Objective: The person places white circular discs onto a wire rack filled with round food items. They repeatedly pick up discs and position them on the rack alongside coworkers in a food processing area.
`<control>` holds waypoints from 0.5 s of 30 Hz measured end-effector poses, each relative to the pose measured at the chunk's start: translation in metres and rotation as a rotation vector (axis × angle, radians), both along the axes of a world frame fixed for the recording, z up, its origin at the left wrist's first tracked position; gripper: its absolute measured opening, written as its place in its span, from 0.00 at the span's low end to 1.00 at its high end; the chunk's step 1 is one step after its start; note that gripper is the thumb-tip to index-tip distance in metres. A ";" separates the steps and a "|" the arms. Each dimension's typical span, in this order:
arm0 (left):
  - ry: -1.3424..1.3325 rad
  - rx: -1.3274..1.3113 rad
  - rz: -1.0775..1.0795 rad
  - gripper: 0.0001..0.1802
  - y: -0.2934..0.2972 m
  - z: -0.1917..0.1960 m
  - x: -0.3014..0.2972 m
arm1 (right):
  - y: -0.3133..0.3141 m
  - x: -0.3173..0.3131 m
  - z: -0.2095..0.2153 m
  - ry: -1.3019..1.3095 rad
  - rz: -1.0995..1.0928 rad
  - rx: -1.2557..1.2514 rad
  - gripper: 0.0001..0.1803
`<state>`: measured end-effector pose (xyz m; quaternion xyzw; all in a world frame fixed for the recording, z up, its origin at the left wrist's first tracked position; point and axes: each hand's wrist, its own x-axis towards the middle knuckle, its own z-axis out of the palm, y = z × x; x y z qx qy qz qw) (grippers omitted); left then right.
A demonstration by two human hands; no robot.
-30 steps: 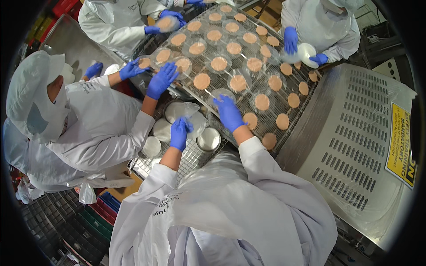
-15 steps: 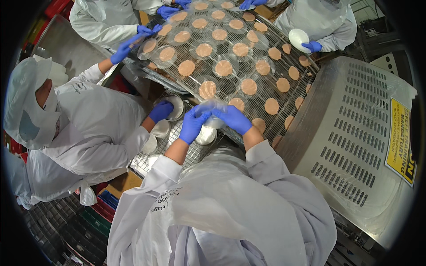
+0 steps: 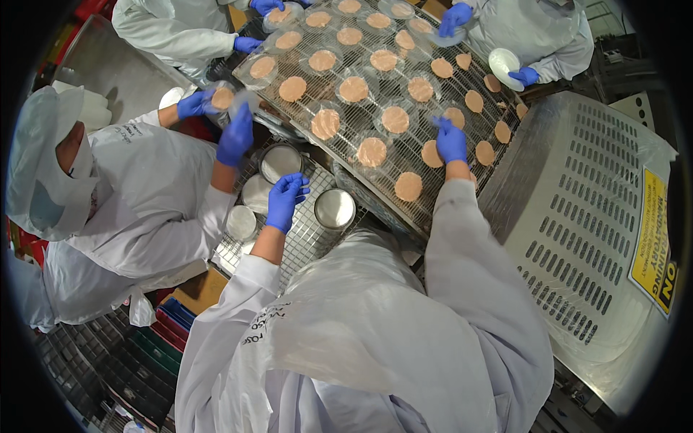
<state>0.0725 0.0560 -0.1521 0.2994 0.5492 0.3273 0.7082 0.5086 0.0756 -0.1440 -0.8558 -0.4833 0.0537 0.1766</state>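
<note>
Over the far belt, my right hand reaches down with its fingers together at a flat pinkish patty; its fingertips are blurred, and whatever they pinch is too faint to name. Another patty lies just left of that hand. My left hand hovers above a wire rack, fingers loosely bent and apart, with nothing visible in them. Beside it on the rack sits a round shallow tin. Rows of patties cover the wire mesh belt; several, such as one patty, lie with clear plastic discs.
At my left, a co-worker holds a patty on clear film. Two more people work along the belt's far side, one with a white stack of discs. A slotted metal housing stands at the right. More tins rest on the rack.
My hands, together on a clear plastic disc before, have parted: the right went out over the belt, the left drew back over the rack. Patties have travelled away from me. The left co-worker lifted a patty.
</note>
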 end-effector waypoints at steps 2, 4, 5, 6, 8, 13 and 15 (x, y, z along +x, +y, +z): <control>-0.015 -0.020 -0.002 0.15 -0.004 -0.020 -0.001 | -0.021 -0.040 -0.002 0.102 0.052 -0.064 0.19; 0.001 -0.057 -0.028 0.16 -0.017 -0.044 -0.015 | -0.067 -0.080 -0.083 -0.197 0.278 0.169 0.19; 0.006 -0.058 -0.010 0.16 -0.015 -0.054 -0.025 | -0.061 -0.125 -0.050 0.159 0.328 0.079 0.19; 0.006 -0.058 -0.009 0.15 -0.011 -0.061 -0.031 | -0.057 -0.174 -0.007 0.507 0.351 -0.019 0.19; 0.033 -0.056 -0.003 0.15 -0.003 -0.079 -0.035 | -0.063 -0.233 -0.018 0.688 0.599 0.097 0.18; 0.130 -0.098 0.016 0.15 -0.033 -0.110 -0.031 | -0.086 -0.266 -0.189 0.278 0.875 -0.759 0.15; 0.153 -0.114 -0.020 0.15 -0.042 -0.103 -0.029 | -0.086 -0.270 -0.262 0.131 0.814 -0.546 0.13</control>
